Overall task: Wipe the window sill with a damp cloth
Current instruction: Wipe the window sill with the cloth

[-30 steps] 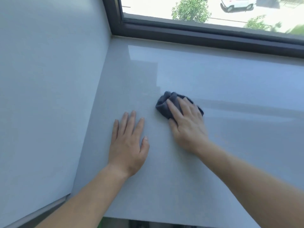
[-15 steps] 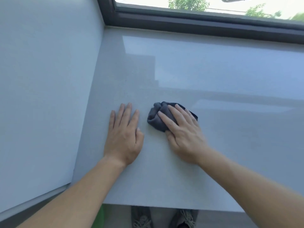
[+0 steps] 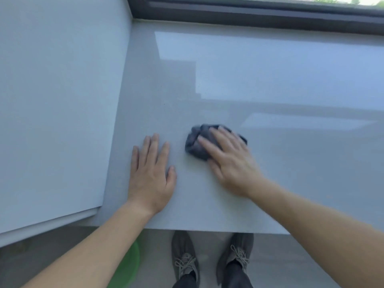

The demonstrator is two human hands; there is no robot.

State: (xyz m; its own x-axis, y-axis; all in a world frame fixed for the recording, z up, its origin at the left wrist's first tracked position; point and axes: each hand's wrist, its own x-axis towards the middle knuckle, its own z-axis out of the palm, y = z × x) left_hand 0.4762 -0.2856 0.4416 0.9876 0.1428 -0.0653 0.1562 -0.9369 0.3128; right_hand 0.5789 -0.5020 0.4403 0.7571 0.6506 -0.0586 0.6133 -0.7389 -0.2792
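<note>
Head view, only one. Pale grey glossy window sill (image 3: pixel 228 80) fills the middle, and everything below is placed against it. Dark grey cloth (image 3: pixel 194 147) lies on the sill, in its near-left part, closer to the sill's front edge than to its back, well apart from the sill's left end. Cloth is bunched into a wad; long axis runs roughly along the sill's length, the crumpled visible end pointing toward the sill's left end, the other end peeking out past the fingers on the right. Right hand (image 3: pixel 230 163) lies flat on top of the cloth, fingers straight and spread, pressing down, not curled round it; hand and cloth a bit blurred. Left hand (image 3: pixel 150 175) is flat on the bare sill, palm down, fingers straight and relaxed, holding nothing, just left of the cloth but not touching it. Dark window frame (image 3: pixel 249 15) runs along the sill's back edge. White side wall (image 3: pixel 58 100) meets the sill's left end. Below the sill's front edge: two grey laced shoes (image 3: pixel 186 258) on the floor, and a green object (image 3: pixel 128 267), partly hidden by the left forearm, cannot tell what.
</note>
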